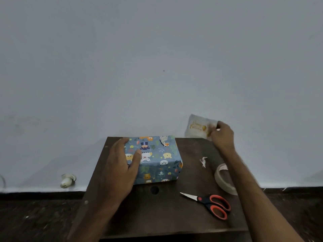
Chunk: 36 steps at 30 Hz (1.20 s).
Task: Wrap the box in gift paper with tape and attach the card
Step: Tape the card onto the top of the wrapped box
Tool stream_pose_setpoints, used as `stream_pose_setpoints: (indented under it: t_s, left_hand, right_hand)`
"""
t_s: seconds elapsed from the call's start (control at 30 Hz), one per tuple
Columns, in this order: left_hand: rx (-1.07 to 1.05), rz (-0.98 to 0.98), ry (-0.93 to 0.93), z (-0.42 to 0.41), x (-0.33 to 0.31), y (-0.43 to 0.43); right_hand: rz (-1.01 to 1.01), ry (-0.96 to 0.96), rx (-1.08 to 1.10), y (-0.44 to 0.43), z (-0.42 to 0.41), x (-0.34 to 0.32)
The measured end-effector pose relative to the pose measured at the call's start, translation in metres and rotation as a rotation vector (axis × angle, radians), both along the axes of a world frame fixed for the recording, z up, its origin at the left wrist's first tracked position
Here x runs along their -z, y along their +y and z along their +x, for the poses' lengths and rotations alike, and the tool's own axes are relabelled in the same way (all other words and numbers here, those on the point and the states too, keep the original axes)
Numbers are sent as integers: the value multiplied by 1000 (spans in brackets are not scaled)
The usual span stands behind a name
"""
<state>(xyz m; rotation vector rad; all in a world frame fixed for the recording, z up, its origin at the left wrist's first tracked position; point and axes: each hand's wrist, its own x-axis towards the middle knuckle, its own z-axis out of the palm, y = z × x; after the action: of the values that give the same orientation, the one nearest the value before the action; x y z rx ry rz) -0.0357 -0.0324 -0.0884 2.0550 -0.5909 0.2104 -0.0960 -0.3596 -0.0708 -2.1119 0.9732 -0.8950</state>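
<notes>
The box (157, 159) looks light and stiff under slick paper, so it is best steadied by its ends, while the card (197, 127) seems thin and bendy and wants a pinch at one edge. Covered in blue paper with cartoon animals, the box sits on the table (166, 215), the left grip (120, 165) curled over its left end with the thumb on top. The right grip (222, 135) pinches the pale, gold-lettered card in the air past the far right corner, with tape (223, 180) and scissors (209, 203) lying nearer.
</notes>
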Motion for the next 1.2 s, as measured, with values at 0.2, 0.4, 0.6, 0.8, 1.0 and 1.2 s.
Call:
stream_pose_setpoints:
  t_s: [0.2, 0.4, 0.6, 0.8, 1.0, 1.2]
  left_hand:
    - [42, 12, 21, -6, -5, -6]
    - [48, 26, 32, 0, 3, -11]
    - [191, -55, 156, 3, 6, -6]
    - [484, -136, 435, 24, 20, 6]
    - [117, -375, 478, 23, -1, -1]
    - [107, -295, 775, 22, -4, -6]
  right_hand:
    - [297, -289, -323, 66, -10, -68]
    - [248, -23, -423, 137, -6, -49]
    - [5, 85, -354, 141, 0, -39]
    - [247, -70, -321, 130, 2, -28]
    - [990, -597, -201, 102, -20, -31]
    - [688, -480, -287, 114, -29, -27]
